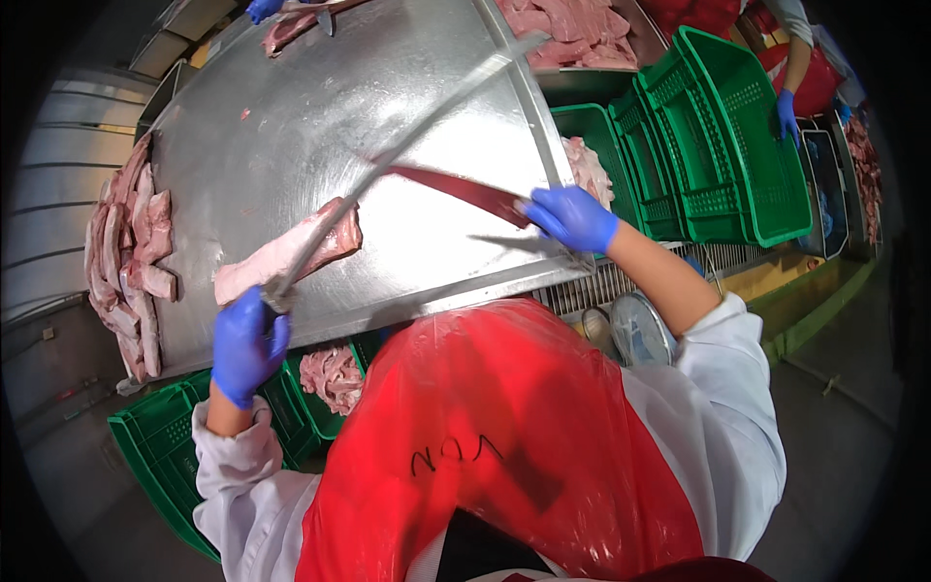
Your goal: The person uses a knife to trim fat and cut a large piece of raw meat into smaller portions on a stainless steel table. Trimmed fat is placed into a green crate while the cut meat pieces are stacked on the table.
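My left hand [246,347], in a blue glove, is closed round the dark handle of a long sharpening steel [427,121]. The rod slants up and to the right across the table. In my right hand [574,217], also gloved in blue, is a knife [464,191] whose blade reflects red and points left. The blade's tip end lies at the steel in the picture; whether they touch I cannot tell. Beneath the lower part of the steel, a pale slab of meat [315,235] rests on the metal table [281,116], just beyond my left hand.
Meat strips [131,257] lie piled along the table's left edge. Green crates [718,145] stand to the right, and another green crate [165,456] is below left. More meat [572,34] lies at the far right. A co-worker's gloved hand [787,116] touches a crate; another blue glove [264,10] shows at the top.
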Demonstrator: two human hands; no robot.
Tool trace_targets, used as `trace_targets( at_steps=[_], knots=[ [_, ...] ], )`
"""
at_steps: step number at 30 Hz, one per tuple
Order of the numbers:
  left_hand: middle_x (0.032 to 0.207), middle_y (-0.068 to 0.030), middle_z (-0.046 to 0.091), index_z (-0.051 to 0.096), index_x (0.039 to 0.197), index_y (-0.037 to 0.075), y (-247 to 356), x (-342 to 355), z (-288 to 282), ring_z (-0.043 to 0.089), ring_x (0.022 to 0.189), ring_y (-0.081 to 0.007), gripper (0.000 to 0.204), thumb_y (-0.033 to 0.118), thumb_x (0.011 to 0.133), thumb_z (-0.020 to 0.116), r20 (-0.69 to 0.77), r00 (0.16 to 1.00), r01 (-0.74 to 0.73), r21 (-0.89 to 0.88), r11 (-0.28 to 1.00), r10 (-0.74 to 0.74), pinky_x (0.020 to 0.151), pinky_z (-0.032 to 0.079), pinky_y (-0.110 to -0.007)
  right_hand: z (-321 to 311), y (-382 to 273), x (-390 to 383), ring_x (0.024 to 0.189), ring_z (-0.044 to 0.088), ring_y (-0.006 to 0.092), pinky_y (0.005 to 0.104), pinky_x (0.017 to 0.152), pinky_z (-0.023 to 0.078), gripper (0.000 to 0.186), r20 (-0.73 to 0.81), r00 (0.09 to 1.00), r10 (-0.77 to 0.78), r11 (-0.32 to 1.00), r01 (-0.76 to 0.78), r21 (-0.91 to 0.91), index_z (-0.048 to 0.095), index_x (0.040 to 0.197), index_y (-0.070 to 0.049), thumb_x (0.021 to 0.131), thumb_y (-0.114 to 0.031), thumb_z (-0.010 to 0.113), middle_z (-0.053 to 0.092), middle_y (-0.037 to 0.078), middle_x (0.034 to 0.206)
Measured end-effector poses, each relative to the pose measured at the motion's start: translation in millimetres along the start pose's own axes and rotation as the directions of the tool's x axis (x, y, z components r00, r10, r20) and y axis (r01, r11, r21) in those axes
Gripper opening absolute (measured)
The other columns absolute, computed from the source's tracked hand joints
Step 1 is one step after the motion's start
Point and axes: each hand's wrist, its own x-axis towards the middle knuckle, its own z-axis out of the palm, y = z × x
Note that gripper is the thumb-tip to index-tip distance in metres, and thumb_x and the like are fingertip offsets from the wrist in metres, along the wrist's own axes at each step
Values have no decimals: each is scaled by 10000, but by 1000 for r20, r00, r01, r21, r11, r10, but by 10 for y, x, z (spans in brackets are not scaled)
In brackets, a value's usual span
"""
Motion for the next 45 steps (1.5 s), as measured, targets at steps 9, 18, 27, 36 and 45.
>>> trace_targets(
  at_steps=[9, 18, 27, 36, 45],
  knots=[
    [713, -195, 590, 579, 981, 17, -222, 598, 892, 599, 642, -389, 151, 128, 900, 642, 224, 972, -26, -217, 976, 76, 584, 463, -447, 359, -163, -30, 501, 565, 147, 300, 512, 479, 436, 125, 958, 259, 609, -263, 748, 624, 915, -10, 1021, -418, 511, 566, 60, 608],
    [1020, -224, 704, 642, 1155, 21, -228, 2231, 3299, 678, 961, -382, 364, 308, 944, 572, -29, 964, 224, -457, 861, -266, 841, 528, -447, 840, 324, -1108, 493, 539, 120, 266, 470, 445, 235, -90, 780, 620, 322, -148, 935, 570, 919, -65, 1035, -265, 527, 566, 27, 644],
    [1262, -249, 619, 505, 1336, 0, -553, 3390, 3386, 573, 1196, -405, 607, 364, 868, 636, -55, 995, 50, -464, 885, -85, 1013, 469, -437, 1163, 87, -587, 567, 586, 144, 277, 520, 480, 185, -135, 711, 690, 384, -201, 901, 564, 992, -46, 1035, -225, 540, 614, 69, 722],
    [1408, -191, 488, 621, 1222, 175, -2513, 736, 1815, 479, 1286, -398, 543, 378, 731, 729, 100, 947, -310, 44, 950, 305, 1044, 385, -516, 1820, -560, 808, 572, 641, 149, 295, 485, 506, 220, 96, 800, 593, 378, -381, 844, 599, 1112, -9, 956, -163, 582, 648, 110, 737],
    [1467, -191, 442, 607, 1318, 207, -2535, 835, 1877, 459, 1311, -359, 564, 488, 829, 621, 102, 994, -74, 286, 955, 46, 1034, 385, -503, 2603, -1095, 2243, 679, 677, 298, 427, 662, 554, 676, -32, 848, 528, 791, -478, 381, 105, 1601, -245, 1000, -179, 408, 680, 203, 864]
  ],
)
